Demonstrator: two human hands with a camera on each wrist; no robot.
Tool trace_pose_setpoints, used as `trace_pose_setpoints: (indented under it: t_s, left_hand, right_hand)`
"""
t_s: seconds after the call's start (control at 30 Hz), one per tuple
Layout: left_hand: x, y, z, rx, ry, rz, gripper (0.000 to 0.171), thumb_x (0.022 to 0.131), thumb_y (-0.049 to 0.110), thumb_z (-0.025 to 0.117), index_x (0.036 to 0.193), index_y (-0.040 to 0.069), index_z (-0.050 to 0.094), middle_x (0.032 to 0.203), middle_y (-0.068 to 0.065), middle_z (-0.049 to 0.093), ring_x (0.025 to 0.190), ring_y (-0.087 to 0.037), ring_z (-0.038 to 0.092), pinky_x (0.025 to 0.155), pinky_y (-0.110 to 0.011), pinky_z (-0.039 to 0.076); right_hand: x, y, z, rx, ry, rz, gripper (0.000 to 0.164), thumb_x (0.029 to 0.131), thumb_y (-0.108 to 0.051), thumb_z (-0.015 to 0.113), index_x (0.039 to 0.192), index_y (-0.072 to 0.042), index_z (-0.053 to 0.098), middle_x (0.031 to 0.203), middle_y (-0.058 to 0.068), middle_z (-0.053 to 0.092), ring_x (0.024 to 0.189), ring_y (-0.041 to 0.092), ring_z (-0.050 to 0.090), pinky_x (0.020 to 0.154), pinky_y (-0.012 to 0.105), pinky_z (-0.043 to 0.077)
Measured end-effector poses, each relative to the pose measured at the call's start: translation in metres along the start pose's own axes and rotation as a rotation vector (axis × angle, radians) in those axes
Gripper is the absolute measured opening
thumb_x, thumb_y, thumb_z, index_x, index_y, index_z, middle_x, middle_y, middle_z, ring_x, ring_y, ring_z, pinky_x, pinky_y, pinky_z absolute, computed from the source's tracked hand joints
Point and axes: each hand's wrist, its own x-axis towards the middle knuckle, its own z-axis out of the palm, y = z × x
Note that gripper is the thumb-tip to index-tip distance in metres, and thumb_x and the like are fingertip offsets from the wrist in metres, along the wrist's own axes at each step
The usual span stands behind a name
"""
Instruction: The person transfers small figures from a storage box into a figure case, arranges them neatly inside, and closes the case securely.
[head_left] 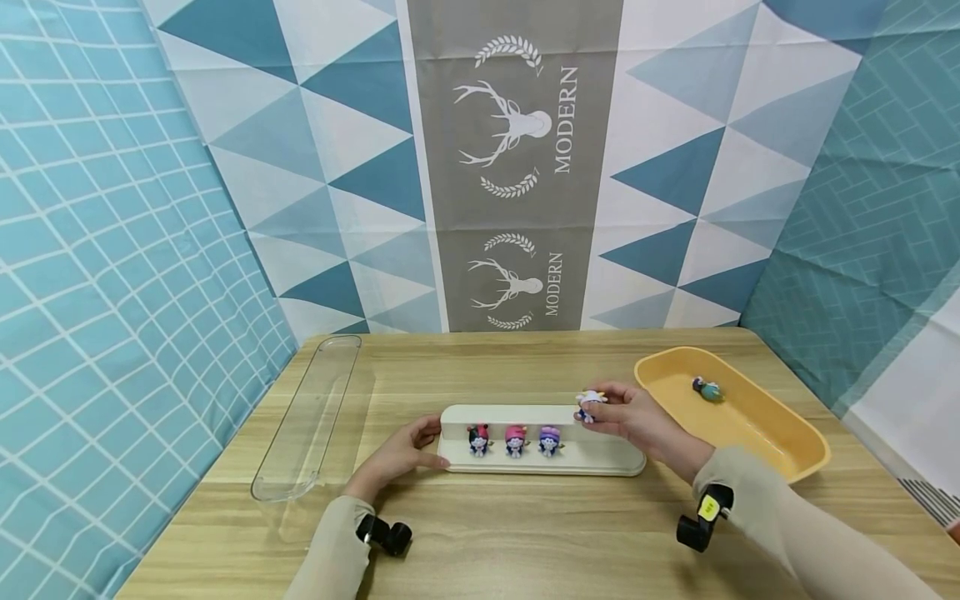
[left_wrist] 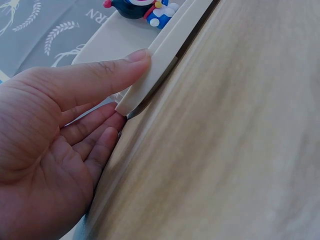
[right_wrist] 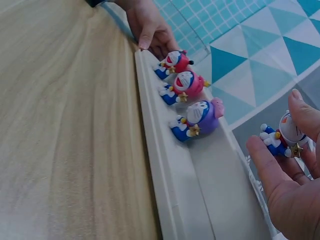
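Observation:
A cream-white stepped display stand [head_left: 596, 457] lies lengthwise on the table. On it sit three small figurines side by side: one with a red-and-black hood [head_left: 478, 442], one with a pink hood [head_left: 515, 442] and one with a purple hood [head_left: 550, 442]. My left hand [head_left: 401, 457] holds the stand's left end, thumb on the front edge [left_wrist: 137, 65] and fingers beneath the corner. Above the stand's right part, my right hand [head_left: 648, 421] pinches a figurine with a white hood [head_left: 591, 407]. In the right wrist view, this figurine [right_wrist: 285, 135] shows a blue body and a gold star.
A yellow-orange tray [head_left: 750, 433] stands at the right, with a dark-and-green figurine [head_left: 708, 389] lying in it. At the left is a long transparent cover [head_left: 307, 421]. Patterned cloths hang behind the table [head_left: 510, 533] and along both sides.

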Motion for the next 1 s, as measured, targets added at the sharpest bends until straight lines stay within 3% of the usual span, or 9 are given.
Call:
trace_pose_setpoints:
  t_s: [0.27,0.4,0.63,1.0]
  left_hand:
    - [-0.001,0.0,0.0,0.005,0.002,0.002,0.079,0.076,-0.002,0.083,0.142,-0.013,0.042,0.138,-0.028,0.051,0.132,-0.044,0.044,0.114,-0.053,0.032]
    - [-0.002,0.001,0.001,0.01,0.005,-0.003,0.078,0.076,-0.002,0.083,0.142,-0.013,0.042,0.139,-0.028,0.051,0.133,-0.044,0.044,0.114,-0.053,0.033]
    - [-0.001,0.001,0.001,0.012,0.007,-0.007,0.079,0.077,-0.001,0.083,0.143,-0.013,0.041,0.139,-0.029,0.05,0.133,-0.044,0.043,0.114,-0.053,0.033]
    - [0.0,0.001,0.001,0.008,0.003,0.006,0.078,0.076,-0.002,0.083,0.142,-0.013,0.042,0.139,-0.029,0.051,0.132,-0.045,0.044,0.113,-0.054,0.033]
  right_hand:
    - [-0.005,0.011,0.006,0.033,-0.046,-0.001,0.017,0.093,0.005,0.065,0.108,-0.004,0.066,0.095,0.009,0.069,0.09,0.025,0.073,0.084,0.041,0.059]
    - [-0.008,0.017,0.007,-0.017,-0.057,0.006,0.018,0.093,0.0,0.068,0.109,-0.006,0.065,0.095,0.006,0.07,0.088,0.026,0.073,0.081,0.045,0.06]
    - [-0.01,0.027,0.01,-0.121,-0.044,-0.009,0.031,0.092,-0.004,0.07,0.118,0.006,0.058,0.094,0.007,0.068,0.088,0.03,0.073,0.078,0.048,0.06]
    - [-0.014,0.04,0.016,-0.213,0.034,-0.034,0.044,0.089,-0.002,0.073,0.123,0.016,0.051,0.091,0.006,0.072,0.075,0.022,0.073,0.066,0.04,0.062]
